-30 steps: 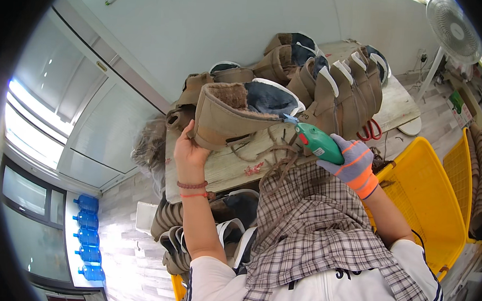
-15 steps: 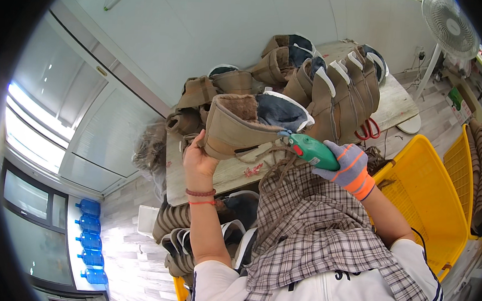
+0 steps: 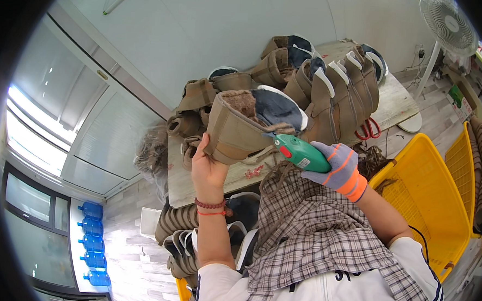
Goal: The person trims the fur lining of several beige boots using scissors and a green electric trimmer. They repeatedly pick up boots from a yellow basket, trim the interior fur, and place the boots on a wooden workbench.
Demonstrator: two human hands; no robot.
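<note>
Hidden: left hand (image 3: 208, 170) fingers, wrapped behind the tan boot (image 3: 242, 126), gripping its shaft above the wooden table (image 3: 396, 98). Gloved right hand (image 3: 341, 169) clenched around a green tool (image 3: 301, 153), tip at the boot's opening, exact contact unclear. Since earlier: boot raised and turned, lining now facing up.

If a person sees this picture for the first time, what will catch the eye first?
At centre, the bare left hand holds up a tan suede boot upper with dark lining, while the right hand in a grey-orange glove points a green handheld tool at it. Behind, a row of similar tan uppers fills the wooden table; a yellow plastic crate stands right.
</note>
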